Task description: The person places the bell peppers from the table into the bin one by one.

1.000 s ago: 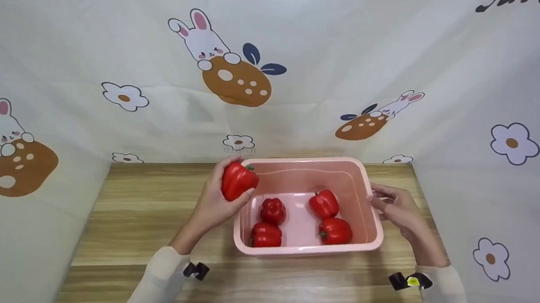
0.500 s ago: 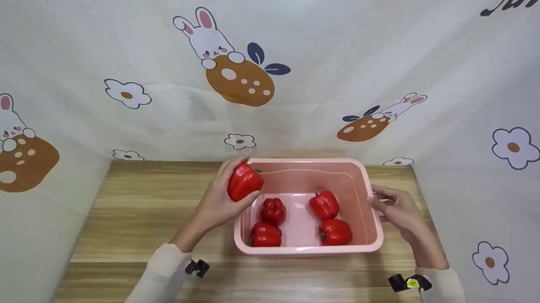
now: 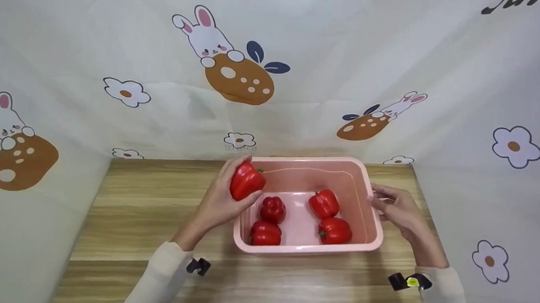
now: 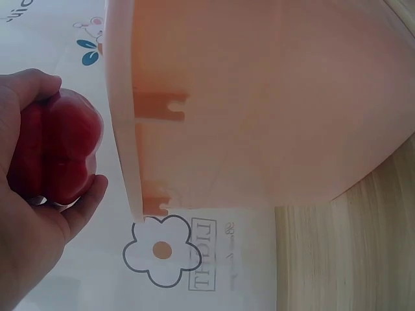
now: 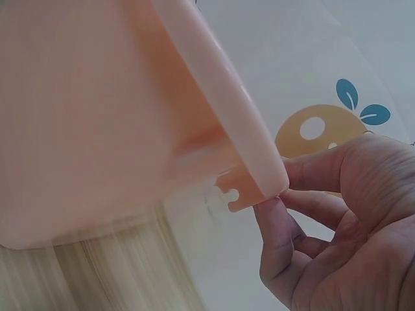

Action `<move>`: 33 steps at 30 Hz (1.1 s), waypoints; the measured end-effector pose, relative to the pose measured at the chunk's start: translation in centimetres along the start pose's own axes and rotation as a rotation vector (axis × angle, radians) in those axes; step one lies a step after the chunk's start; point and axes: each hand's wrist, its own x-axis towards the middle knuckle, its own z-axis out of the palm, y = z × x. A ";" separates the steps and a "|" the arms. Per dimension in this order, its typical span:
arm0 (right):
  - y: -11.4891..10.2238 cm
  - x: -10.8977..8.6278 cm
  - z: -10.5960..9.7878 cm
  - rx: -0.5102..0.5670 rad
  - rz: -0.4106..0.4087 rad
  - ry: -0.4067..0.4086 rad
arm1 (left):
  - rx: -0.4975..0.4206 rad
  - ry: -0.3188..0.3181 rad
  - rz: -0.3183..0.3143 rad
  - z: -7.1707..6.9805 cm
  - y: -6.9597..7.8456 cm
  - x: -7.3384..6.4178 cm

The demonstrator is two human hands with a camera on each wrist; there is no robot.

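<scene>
My left hand (image 3: 222, 198) holds a red bell pepper (image 3: 248, 181) above the left rim of a pink plastic basin (image 3: 306, 250). In the left wrist view, fingers and thumb curl round that pepper (image 4: 61, 146), which is apart from the basin wall (image 4: 272, 103). My right hand (image 3: 400, 208) pinches the basin's right rim; the right wrist view shows thumb and fingers on the rim (image 5: 227, 97). Inside the basin, one pepper (image 3: 273, 210) and another (image 3: 266, 233) lie on the left. On the right lie two more, one (image 3: 324, 203) behind the other (image 3: 335, 231).
The basin stands on a wood-grain table (image 3: 144, 219), close to the back edge. A pale curtain (image 3: 304, 55) printed with rabbits and flowers closes off the back and both sides. Black straps (image 3: 197, 266) are worn at both wrists.
My left hand has shifted slightly right with the pepper, to over the basin's left rim. The right hand keeps its place on the rim, and the peppers inside have not moved.
</scene>
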 end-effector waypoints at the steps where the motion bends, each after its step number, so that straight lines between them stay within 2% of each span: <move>1: 0.0 0.0 0.0 0.000 0.000 -0.001 | 0.002 0.000 -0.001 0.0 0.0 0.0; 17: -0.2 0.0 0.1 0.010 -0.012 -0.003 | -0.012 -0.003 -0.032 0.3 0.3 -0.1; 26: 0.0 0.0 -0.1 0.006 0.004 -0.015 | 0.046 0.008 0.024 0.8 0.6 0.2; 33: 0.0 0.0 -0.2 0.012 0.006 -0.016 | 0.093 -0.008 0.023 1.5 0.9 0.5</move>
